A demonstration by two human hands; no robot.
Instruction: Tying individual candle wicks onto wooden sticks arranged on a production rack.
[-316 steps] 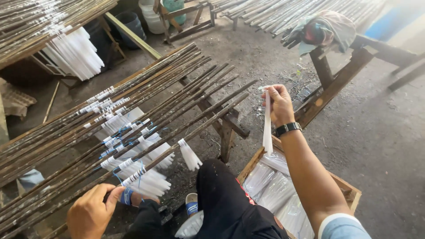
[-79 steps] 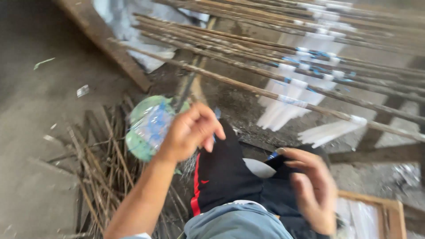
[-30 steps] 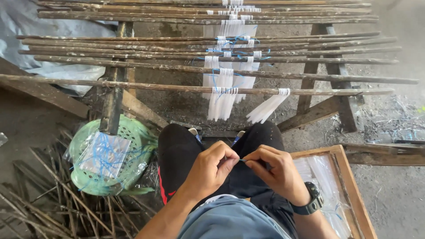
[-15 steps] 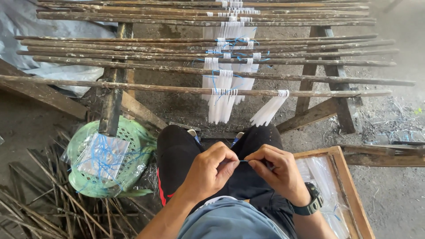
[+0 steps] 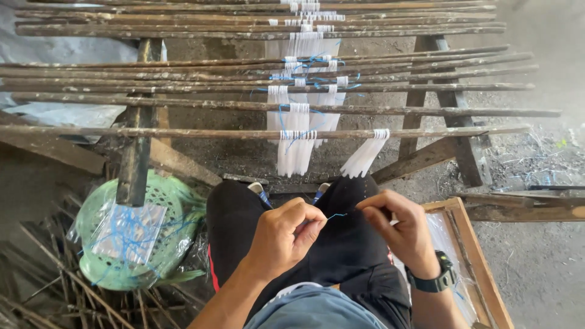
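Observation:
My left hand (image 5: pixel 285 239) and my right hand (image 5: pixel 399 228) meet above my lap in black trousers. Between their fingertips stretches a thin blue thread (image 5: pixel 335 215), pinched at both ends. A black watch sits on my right wrist. In front of my knees, long bamboo sticks (image 5: pixel 262 108) lie across a wooden rack, with bunches of white strips (image 5: pixel 297 149) tied on with blue thread and hanging down. One more white bunch (image 5: pixel 365 155) hangs at the right of them.
A green plastic basket (image 5: pixel 131 268) at my left holds a clear bag of blue threads (image 5: pixel 127 231). Loose sticks lie on the ground at bottom left. A wooden box (image 5: pixel 472 256) with clear strips stands at my right. The rack's wooden legs (image 5: pixel 135 164) stand close ahead.
Ten seconds ago my right hand held a white strip up by the rack. Then my left hand reached to the green basket. Now both hands hold the blue thread over my lap.

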